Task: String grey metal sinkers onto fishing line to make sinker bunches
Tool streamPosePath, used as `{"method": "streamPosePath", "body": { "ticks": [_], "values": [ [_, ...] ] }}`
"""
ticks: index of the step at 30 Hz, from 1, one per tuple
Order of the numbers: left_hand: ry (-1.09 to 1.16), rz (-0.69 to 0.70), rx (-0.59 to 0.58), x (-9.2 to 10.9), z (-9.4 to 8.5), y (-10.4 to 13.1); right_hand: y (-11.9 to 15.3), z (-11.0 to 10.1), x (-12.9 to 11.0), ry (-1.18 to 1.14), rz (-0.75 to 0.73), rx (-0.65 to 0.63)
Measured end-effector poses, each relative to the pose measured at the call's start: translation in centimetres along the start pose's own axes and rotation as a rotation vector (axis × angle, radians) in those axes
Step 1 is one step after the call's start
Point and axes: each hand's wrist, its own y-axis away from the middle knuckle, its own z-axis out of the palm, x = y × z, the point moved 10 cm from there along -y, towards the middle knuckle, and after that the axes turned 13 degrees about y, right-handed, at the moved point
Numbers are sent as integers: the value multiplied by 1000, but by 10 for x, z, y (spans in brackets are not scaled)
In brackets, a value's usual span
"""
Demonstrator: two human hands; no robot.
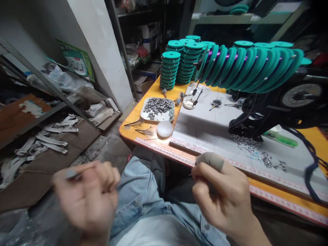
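Note:
Over my lap at the left, my left hand (pixel 88 196) is palm up with its fingers curled, blurred by motion. A small grey object (pixel 73 175) shows at its thumb side. My right hand (pixel 222 194) is closed in a pinch just off the table's front edge, and a grey-green covering (pixel 211 160) wraps one finger. Whatever lies between its fingertips is too small to make out. The hands are well apart. Ahead of them, a white tray (pixel 142 114) holds dark grey cylinders (pixel 159 106), beside a round white lid (pixel 165 129).
A black machine (pixel 263 119) carries a row of green spools (pixel 243 68) above a grey board (pixel 205 128). Stacked green spools (pixel 170 70) stand at the back of the yellow table (pixel 130 128). Small metal pieces (pixel 246 145) lie near the machine. Shelves (pixel 51 89) stand at the left.

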Motion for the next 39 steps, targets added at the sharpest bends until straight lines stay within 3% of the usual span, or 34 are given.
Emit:
{"method": "streamPosePath", "body": {
  "ticks": [1, 5, 8, 13, 21, 25, 28, 30, 34, 39],
  "values": [
    [-66, -30, -33, -6, 4, -1, 0, 4, 0, -46, -11, -45],
    [-119, -533, -228, -78, 22, 28, -1, 17, -4, -163, -50, -124],
    [-15, -662, -259, -98, 30, 43, -1, 22, 1, -216, -7, -78],
    [-101, -682, -298, -98, 39, 45, -2, 31, 6, -240, 37, -54],
    [-438, -469, -362, -91, 28, 43, 3, 28, -6, -79, 12, 67],
    [-342, -522, -345, -92, 32, 44, 3, 24, -2, -93, 64, 97],
    [-84, -651, -286, -96, 36, 45, 0, 22, 5, -186, 94, 57],
    [-3, -660, -255, -94, 37, 42, -1, 26, 7, -230, 88, -18],
    [-77, -593, -278, -85, 36, 37, 2, 35, 10, -143, 61, -147],
    [-209, -549, -321, -82, 33, 42, 5, 40, 8, -11, 15, -166]
  ]
}}
